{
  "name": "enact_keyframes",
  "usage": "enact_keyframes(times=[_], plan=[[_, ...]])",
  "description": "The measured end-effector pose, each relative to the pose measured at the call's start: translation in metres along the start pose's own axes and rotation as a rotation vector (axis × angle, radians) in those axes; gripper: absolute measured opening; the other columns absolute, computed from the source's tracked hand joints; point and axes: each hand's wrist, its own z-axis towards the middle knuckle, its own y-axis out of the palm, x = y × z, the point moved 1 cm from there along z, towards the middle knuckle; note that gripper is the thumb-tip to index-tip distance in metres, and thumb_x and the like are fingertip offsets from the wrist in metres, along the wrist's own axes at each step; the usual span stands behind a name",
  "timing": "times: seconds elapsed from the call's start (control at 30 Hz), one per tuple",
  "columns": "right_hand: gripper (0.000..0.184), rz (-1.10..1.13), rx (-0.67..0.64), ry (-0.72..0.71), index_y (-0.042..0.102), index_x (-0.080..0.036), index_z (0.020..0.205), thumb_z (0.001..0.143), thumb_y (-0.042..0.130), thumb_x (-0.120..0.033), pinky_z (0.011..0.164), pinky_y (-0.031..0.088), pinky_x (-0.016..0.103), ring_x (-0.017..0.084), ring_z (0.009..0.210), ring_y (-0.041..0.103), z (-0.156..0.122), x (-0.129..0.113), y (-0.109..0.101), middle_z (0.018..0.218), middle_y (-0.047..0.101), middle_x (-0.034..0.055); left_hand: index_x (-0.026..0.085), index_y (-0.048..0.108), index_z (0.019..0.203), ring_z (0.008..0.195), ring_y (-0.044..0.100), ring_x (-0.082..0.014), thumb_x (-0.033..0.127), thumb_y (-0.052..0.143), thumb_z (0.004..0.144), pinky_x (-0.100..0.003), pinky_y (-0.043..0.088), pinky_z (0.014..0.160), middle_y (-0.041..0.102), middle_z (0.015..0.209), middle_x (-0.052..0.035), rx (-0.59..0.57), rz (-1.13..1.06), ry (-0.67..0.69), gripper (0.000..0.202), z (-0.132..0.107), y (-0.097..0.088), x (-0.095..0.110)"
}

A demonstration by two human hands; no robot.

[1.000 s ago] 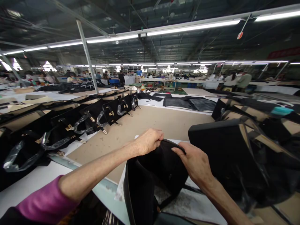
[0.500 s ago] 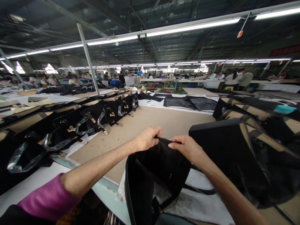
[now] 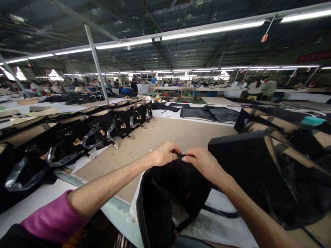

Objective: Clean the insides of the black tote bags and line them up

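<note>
A black handbag [image 3: 170, 193] stands open on the worktable [image 3: 178, 132] right in front of me. My left hand [image 3: 164, 154] pinches the far top rim of the bag from the left, fingers closed on it. My right hand [image 3: 203, 162] grips the same rim from the right, fingers curled over the edge. The two hands nearly touch at the rim's middle. The bag's dark inside faces me and its strap trails to the right.
A row of black handbags [image 3: 103, 129] with plastic-wrapped handles lines the left side. More black bags [image 3: 263, 162] are stacked at the right. Black cut panels [image 3: 207, 113] lie at the table's far end. Other workers stand at distant tables.
My right hand has slid left along the bag's rim, closing the gap to my left hand. The rim has risen slightly and the bag has tilted more upright.
</note>
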Motion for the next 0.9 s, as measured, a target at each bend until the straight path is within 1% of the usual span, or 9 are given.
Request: enact_keyframes(times=[0.07, 0.17, 0.27, 0.37, 0.47, 0.57, 0.67, 0.77, 0.9], plan=[[0.024, -0.013, 0.024, -0.012, 0.049, -0.018, 0.052, 0.074, 0.049, -0.028, 0.047, 0.021, 0.022, 0.009, 0.051, 0.041, 0.001, -0.002, 0.001, 0.049, 0.044, -0.0045, 0.012, 0.061, 0.084, 0.06, 0.046, -0.0093, 0.017, 0.046, 0.064, -0.019, 0.036, 0.055, 0.056, 0.067, 0.0015, -0.003, 0.001, 0.0, 0.025, 0.0, 0.0, 0.0], [0.025, -0.048, 0.07, -0.037, 0.05, -0.018, 0.051, 0.074, 0.049, -0.027, 0.048, 0.021, 0.022, 0.009, 0.051, 0.042, 0.001, -0.004, 0.004, 0.048, 0.045, -0.0037, 0.013, 0.063, 0.084, 0.056, 0.044, -0.0088, 0.024, 0.047, 0.068, -0.019, 0.035, 0.053, 0.055, 0.064, 0.0017, -0.033, -0.005, 0.018, 0.026, 0.001, -0.001, -0.002], [0.026, -0.074, 0.092, -0.071, 0.053, -0.018, 0.053, 0.076, 0.048, -0.028, 0.05, 0.023, 0.022, 0.009, 0.051, 0.043, -0.001, -0.005, 0.005, 0.05, 0.048, -0.0032, 0.012, 0.064, 0.081, 0.055, 0.044, -0.0087, 0.029, 0.047, 0.07, -0.019, 0.035, 0.053, 0.055, 0.063, 0.0015, -0.044, 0.024, 0.038, 0.027, 0.004, -0.001, -0.004], [0.024, -0.078, 0.056, -0.078, 0.055, -0.019, 0.055, 0.076, 0.048, -0.029, 0.051, 0.024, 0.021, 0.01, 0.052, 0.044, -0.005, -0.001, 0.001, 0.052, 0.051, -0.003, 0.013, 0.065, 0.078, 0.06, 0.048, -0.01, 0.028, 0.048, 0.069, -0.02, 0.038, 0.059, 0.057, 0.066, 0.0006, -0.02, 0.075, 0.056, 0.024, 0.005, 0.0, -0.003], [0.02, -0.072, 0.011, -0.014, 0.057, -0.02, 0.057, 0.074, 0.052, -0.031, 0.05, 0.024, 0.021, 0.01, 0.054, 0.045, -0.016, 0.012, -0.005, 0.054, 0.053, -0.0035, 0.014, 0.065, 0.077, 0.063, 0.05, -0.0112, 0.027, 0.049, 0.069, -0.021, 0.039, 0.065, 0.058, 0.069, 0.0002, 0.003, 0.089, 0.026, 0.022, 0.004, -0.002, -0.001], [0.015, 0.017, 0.067, 0.061, 0.061, -0.024, 0.068, 0.073, 0.052, -0.035, 0.052, 0.027, 0.021, 0.012, 0.06, 0.048, -0.036, 0.029, -0.005, 0.06, 0.056, -0.0041, 0.013, 0.064, 0.075, 0.064, 0.051, -0.0118, 0.027, 0.048, 0.069, -0.022, 0.04, 0.066, 0.059, 0.07, -0.0002, 0.007, 0.067, -0.011, 0.021, 0.002, -0.004, -0.002], [0.02, 0.21, 0.137, 0.105, 0.062, -0.023, 0.078, 0.075, 0.048, -0.037, 0.056, 0.032, 0.022, 0.013, 0.065, 0.05, -0.052, 0.042, 0.003, 0.068, 0.059, -0.0033, 0.013, 0.063, 0.075, 0.063, 0.051, -0.0119, 0.028, 0.048, 0.069, -0.023, 0.04, 0.066, 0.058, 0.069, 0.0002, 0.002, 0.048, -0.014, 0.022, 0.001, -0.005, -0.006], [0.023, 0.365, 0.185, 0.099, 0.062, -0.02, 0.079, 0.076, 0.046, -0.037, 0.06, 0.036, 0.023, 0.014, 0.068, 0.052, -0.058, 0.047, 0.012, 0.072, 0.06, -0.0021, 0.013, 0.063, 0.077, 0.063, 0.051, -0.0117, 0.029, 0.048, 0.069, -0.022, 0.04, 0.065, 0.058, 0.068, 0.0007, 0.007, 0.045, 0.002, 0.022, 0.002, -0.004, -0.008], [0.022, 0.391, 0.253, 0.059, 0.061, -0.019, 0.079, 0.076, 0.048, -0.036, 0.065, 0.037, 0.023, 0.015, 0.07, 0.052, -0.056, 0.045, 0.016, 0.075, 0.06, -0.0007, 0.013, 0.062, 0.074, 0.062, 0.049, -0.0117, 0.03, 0.048, 0.069, -0.022, 0.039, 0.062, 0.057, 0.067, 0.0004, 0.003, 0.049, -0.012, 0.023, 0.004, -0.004, -0.006]])
